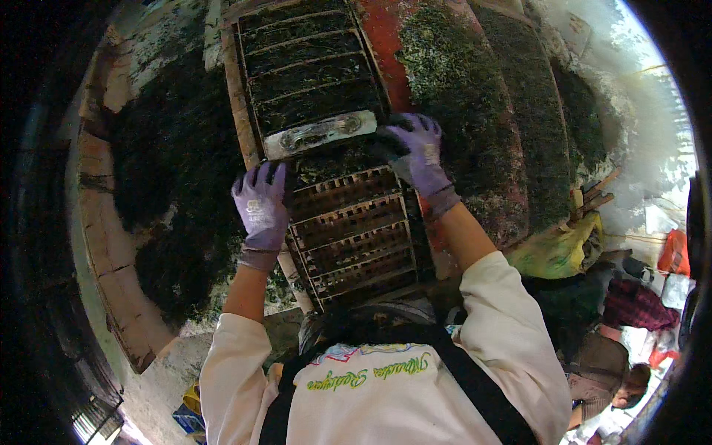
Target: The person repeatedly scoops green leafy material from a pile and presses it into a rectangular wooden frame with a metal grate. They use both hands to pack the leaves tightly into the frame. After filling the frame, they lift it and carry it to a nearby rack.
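My left hand [261,206], in a purple and dark coated glove, rests at the left edge of a long slatted frame, fingers bent over its rim. My right hand [414,150], gloved alike, is at the frame's right edge, near the end of a pale flat bar [322,132]. Both hands' fingertips are dark and partly lost against the frame. Dark loose material fills the slatted section [308,69] beyond the bar. On the near side lies a grid with square openings [353,222], crossed by thin strips.
Dark leafy-looking material [172,144] is heaped at left inside a low brick border [105,222]. More lies at right on long strips [523,111]. A yellow-green sack [550,258] lies at lower right, and a person [601,372] is beyond it.
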A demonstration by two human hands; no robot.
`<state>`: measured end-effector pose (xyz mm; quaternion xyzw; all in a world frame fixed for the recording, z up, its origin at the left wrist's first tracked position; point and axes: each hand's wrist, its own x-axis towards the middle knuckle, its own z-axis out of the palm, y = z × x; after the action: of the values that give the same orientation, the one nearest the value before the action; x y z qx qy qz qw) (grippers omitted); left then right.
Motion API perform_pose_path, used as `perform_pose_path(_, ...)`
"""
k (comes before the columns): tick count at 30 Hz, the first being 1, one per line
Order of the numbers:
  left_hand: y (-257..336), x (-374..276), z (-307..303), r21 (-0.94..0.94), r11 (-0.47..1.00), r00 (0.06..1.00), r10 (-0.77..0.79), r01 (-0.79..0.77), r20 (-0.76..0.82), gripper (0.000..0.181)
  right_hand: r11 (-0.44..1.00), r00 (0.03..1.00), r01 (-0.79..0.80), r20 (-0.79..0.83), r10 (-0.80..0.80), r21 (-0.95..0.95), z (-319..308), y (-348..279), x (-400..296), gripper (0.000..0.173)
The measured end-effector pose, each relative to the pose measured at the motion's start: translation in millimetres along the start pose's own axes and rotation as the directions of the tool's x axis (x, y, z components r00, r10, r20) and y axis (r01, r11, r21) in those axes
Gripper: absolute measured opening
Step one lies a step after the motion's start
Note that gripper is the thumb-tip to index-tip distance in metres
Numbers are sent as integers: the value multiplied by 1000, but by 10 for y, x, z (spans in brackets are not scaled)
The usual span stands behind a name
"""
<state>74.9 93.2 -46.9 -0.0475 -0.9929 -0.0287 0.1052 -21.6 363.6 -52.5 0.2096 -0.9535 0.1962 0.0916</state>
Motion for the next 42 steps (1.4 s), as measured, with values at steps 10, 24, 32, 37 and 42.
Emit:
perform_pose_path(10,824,409,273,-209,928,931,339,-307,136,62,966,986,89,159,-51,-241,94,628,-18,49)
perform_pose_path(24,1316,535,490,-495,869,811,307,-25,498,56,967,970,159,213,-115,-201,192,-451,331,25)
perform_pose_path(32,1239,490,564,-348,903,836,384,-252,391,37,998,998,61,-33,-61,2,98,-126,197,52)
perform_pose_path(37,1006,434,264,-273,888,923,385,-370,2,49,947,999,12,54,6,-321,-176,508,-155,52)
perform_pose_path(42,996,467,679,-209,892,878,440,-401,191,52,907,984,55,177,22,-418,-449,606,26,43)
